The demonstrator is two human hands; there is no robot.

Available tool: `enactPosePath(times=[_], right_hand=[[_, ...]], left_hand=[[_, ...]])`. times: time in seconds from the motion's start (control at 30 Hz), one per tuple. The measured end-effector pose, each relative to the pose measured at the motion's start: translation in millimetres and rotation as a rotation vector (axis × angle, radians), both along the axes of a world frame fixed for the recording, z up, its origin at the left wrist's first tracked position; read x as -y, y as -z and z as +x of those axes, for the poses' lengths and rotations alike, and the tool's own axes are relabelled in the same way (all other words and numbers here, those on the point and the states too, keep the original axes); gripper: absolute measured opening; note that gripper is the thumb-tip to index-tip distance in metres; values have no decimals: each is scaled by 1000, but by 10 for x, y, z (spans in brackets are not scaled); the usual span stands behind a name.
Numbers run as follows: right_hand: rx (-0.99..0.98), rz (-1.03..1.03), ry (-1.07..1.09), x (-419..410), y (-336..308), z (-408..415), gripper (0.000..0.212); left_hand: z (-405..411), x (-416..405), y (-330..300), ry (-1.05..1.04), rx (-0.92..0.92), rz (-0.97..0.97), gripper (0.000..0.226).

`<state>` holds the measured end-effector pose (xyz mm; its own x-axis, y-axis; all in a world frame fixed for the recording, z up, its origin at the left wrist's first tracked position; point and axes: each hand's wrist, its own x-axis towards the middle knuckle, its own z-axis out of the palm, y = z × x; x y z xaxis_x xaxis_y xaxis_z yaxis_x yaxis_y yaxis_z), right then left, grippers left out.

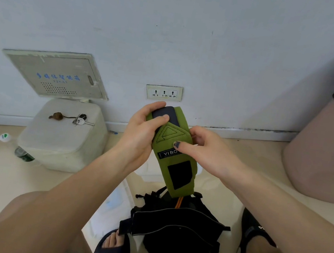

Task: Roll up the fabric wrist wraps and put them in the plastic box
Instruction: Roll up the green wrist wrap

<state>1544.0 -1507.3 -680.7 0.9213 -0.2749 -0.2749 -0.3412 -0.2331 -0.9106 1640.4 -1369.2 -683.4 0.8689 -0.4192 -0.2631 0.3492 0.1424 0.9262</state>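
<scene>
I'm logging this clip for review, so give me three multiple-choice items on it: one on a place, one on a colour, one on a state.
1. Where do the keys lie?
A. on the floor by the sandals
B. on top of the white box
C. in the right hand

2. What colour is the wrist wrap held in the hands?
A. green
B. red
C. white

3. How does the held wrap stand?
A. fully rolled up
B. lying flat on the floor
C. gripped at its top, with its lower end hanging loose

Answers: 1 B, the keys rest on the box's lid near the wall. 2 A, its fabric is green with black patches. 3 C, the left hand and right hand hold the upper part while the rest hangs over the black wraps on the floor.
</scene>
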Motion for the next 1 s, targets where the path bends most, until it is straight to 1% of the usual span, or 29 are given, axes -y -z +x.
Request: enactPosePath(times=[0.07,0.23,0.3,0.37,0.43,0.5,0.6,0.7,0.77,0.83,0.9,0.93,1.0], right_hand=[[13,-29,12,-2,6,6,14],[100,16,53,24,-32,18,8],[72,-6,0,42,-39,13,7],[50,-89,-64,51,-21,9,6],[70,-145,-82,37,-17,12,9],[110,-80,-49,26,-25,26,10],[138,65,72,21,-50,66,12],[147,215,225,52,-50,107,15],[145,268,304,93,-74,131,19],[142,293,339,136,-110,146,24],[130,292,309,152,-119,144,26],[104,269,273,142,-113,131,26],[27,163,178,90,-87,81,24]], left_hand=[[-21,4,-7,10,-15,-12,35],[-137,42,34,107,0,12,41],[-119,39,18,89,-2,3,41],[-54,19,-23,41,-28,-25,40],[1,2,-57,0,-72,-60,40],[-11,7,-67,4,-75,-23,40],[-106,40,-22,80,-38,26,46],[-195,70,47,157,49,99,65],[-236,83,102,208,107,178,75],[-265,89,136,248,144,219,73],[-245,90,132,227,170,205,67],[-219,90,116,203,171,182,64],[-158,86,66,135,156,127,60]])
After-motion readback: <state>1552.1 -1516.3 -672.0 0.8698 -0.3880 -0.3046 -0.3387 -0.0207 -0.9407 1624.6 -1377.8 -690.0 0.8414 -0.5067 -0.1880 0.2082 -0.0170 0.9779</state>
